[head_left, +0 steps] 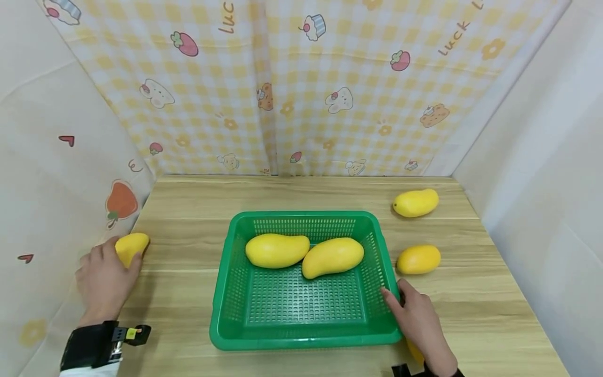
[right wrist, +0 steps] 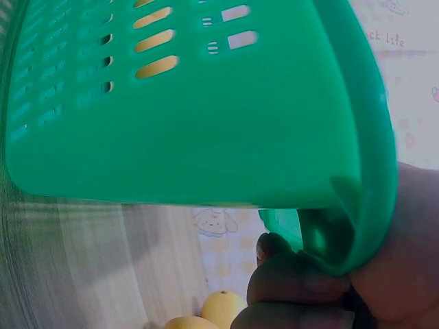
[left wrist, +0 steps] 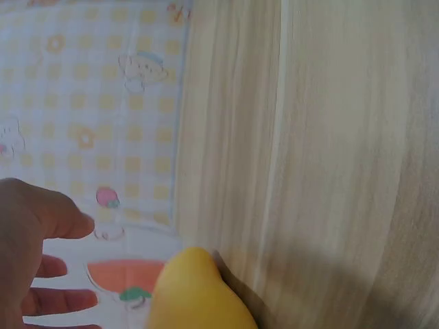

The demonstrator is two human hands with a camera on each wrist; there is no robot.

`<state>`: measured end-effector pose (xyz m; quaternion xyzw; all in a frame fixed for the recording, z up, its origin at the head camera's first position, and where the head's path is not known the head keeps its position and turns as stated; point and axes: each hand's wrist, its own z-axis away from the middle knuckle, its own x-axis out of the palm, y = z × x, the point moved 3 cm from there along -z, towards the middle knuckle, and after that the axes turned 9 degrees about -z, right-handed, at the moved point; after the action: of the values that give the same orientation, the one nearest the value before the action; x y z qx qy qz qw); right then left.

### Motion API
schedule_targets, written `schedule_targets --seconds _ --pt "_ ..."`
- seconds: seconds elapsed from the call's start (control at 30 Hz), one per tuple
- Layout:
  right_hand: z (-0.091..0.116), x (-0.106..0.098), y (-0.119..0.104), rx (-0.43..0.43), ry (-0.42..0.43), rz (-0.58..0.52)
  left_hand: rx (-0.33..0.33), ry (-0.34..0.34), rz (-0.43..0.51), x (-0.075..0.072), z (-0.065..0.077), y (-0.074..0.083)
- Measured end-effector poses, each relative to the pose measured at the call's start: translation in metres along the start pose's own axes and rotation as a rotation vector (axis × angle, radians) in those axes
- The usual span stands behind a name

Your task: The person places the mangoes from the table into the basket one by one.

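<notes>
Two mangoes (head_left: 278,251) lie toward twelve o'clock inside the green basket (head_left: 306,343). Just past nine from its centre, the left hand (head_left: 105,280) reaches palm-down over a loose mango (head_left: 130,247); the head view makes thumb and fingers seem around it, while the left wrist view shows them parted with a gap, gripping nothing. Near half past three, the right hand (head_left: 419,317) grips the basket: its thumb shows inside from the head, its curled outer fingers from the right wrist.
</notes>
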<state>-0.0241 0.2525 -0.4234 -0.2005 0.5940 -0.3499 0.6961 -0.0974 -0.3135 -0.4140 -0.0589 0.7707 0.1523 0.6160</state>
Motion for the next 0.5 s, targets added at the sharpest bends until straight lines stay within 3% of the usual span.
schedule_targets --seconds 0.17,0.5 --pt "0.0 0.0 -0.001 -0.014 0.004 0.004 -0.073 -0.072 -0.057 0.005 0.0 -0.013" --pt "0.001 0.0 0.0 -0.002 0.008 0.002 -0.053 -0.125 -0.096 0.017 0.0 -0.021"
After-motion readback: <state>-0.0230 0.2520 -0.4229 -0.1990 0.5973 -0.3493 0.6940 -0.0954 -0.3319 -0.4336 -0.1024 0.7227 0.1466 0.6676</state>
